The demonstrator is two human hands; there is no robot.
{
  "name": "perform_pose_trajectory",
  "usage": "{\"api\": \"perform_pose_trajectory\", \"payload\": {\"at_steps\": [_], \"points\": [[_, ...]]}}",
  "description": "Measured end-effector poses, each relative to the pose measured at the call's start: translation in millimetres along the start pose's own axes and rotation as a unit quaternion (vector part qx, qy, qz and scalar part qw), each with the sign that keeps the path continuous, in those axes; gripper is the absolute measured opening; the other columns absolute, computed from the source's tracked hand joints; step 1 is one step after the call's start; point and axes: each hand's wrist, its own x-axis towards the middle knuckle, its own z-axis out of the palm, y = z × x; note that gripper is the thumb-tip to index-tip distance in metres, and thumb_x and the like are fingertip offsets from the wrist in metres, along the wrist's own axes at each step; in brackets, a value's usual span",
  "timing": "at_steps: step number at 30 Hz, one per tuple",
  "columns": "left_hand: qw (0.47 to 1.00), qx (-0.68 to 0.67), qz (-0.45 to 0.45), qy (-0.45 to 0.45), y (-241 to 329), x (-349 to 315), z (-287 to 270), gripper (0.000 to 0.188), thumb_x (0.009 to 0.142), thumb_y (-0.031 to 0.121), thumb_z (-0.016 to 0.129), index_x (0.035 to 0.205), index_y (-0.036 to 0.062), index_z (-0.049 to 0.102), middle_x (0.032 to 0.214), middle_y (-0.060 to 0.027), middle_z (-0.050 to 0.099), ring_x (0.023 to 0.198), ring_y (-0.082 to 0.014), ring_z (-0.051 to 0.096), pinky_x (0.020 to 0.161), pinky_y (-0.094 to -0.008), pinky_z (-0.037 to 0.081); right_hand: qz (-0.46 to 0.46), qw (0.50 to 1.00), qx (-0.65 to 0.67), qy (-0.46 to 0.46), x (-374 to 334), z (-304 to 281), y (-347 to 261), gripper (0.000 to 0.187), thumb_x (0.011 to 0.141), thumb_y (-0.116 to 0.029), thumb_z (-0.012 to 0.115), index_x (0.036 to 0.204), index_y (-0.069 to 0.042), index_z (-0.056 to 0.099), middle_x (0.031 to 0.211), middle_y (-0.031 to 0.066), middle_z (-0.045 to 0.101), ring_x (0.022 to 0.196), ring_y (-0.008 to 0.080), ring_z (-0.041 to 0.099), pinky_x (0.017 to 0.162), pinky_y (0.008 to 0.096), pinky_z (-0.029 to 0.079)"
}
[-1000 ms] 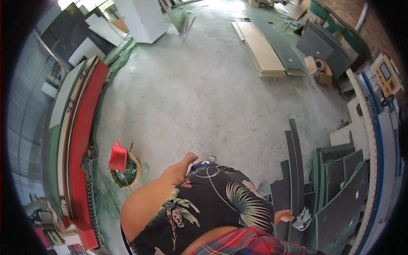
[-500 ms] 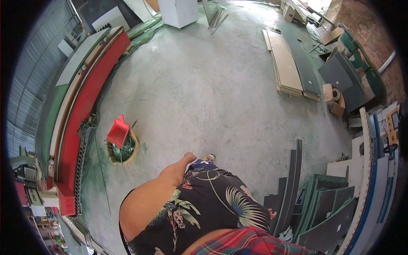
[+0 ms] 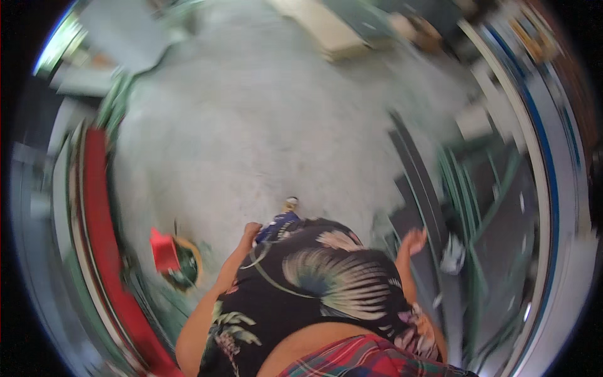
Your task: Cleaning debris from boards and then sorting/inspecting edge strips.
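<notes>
My left hand (image 3: 253, 229) hangs low in front of my left hip, over the grey floor. Its fingers are hidden beneath it and smeared, and nothing shows in it. Out to my right, my right hand (image 3: 412, 242) hangs beside a dark floral shirt, fingers loosely bent and apart, holding nothing visible. Just beyond it, apart or touching I cannot tell, are long dark grey panels (image 3: 422, 179). A crumpled whitish plastic bag (image 3: 453, 254) lies among them. Nearest my left arm stands a round basket (image 3: 200, 261) with green scraps, a red dustpan (image 3: 165, 252) resting on its rim.
A long red machine beam (image 3: 100, 207) runs along the left. Green-edged boards (image 3: 502, 213) lean at the right, beside a long white and blue machine edge (image 3: 524, 107). Beige panels (image 3: 323, 28) lie flat on the floor ahead. The picture is blurred by motion.
The view has swung to the right and the far panels have slid up and left. My right hand has come forward into fuller view; my left hand has shifted slightly left.
</notes>
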Motion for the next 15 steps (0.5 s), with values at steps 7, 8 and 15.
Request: {"api": "perform_pose_trajectory", "payload": {"at_steps": [7, 8, 15], "points": [[0.991, 0.0, 0.047, -0.127, 93.1, 68.2, -2.2, 0.033, 0.075, 0.032, 0.057, 0.083, 0.0019, 0.065, 0.073, -0.0112, 0.062, 0.067, -0.0243, 0.06, 0.063, -0.0369, 0.047, -0.282, 0.626, -0.689, 0.233, -50.5, 41.6, -31.4, 0.043, 0.076, -0.012, 0.059, 0.118, -0.01, 0.054, 0.091, 0.007, 0.059, 0.088, 0.0208, 0.056, 0.08, 0.0346, 0.045], [0.988, -0.007, 0.051, -0.146, 106.5, 77.3, 2.0, 0.032, 0.075, 0.032, 0.058, 0.085, 0.0017, 0.065, 0.073, -0.0105, 0.061, 0.067, -0.0236, 0.059, 0.062, -0.0364, 0.047, -0.25, 0.635, -0.685, 0.256, -58.6, 51.9, -40.1, 0.042, 0.076, -0.01, 0.057, 0.118, -0.009, 0.054, 0.095, 0.0093, 0.059, 0.092, 0.0237, 0.056, 0.082, 0.0359, 0.044], [0.982, -0.105, -0.015, -0.156, 135.5, 77.9, -19.9, 0.032, 0.078, 0.026, 0.059, 0.097, 0.0002, 0.062, 0.07, -0.0056, 0.055, 0.062, -0.0186, 0.055, 0.054, -0.033, 0.047, -0.338, 0.806, -0.403, 0.272, -60.9, 16.6, -97.1, 0.029, 0.078, -0.007, 0.056, 0.107, -0.004, 0.058, 0.087, 0.0104, 0.06, 0.078, 0.0216, 0.057, 0.069, 0.0331, 0.046]]}}
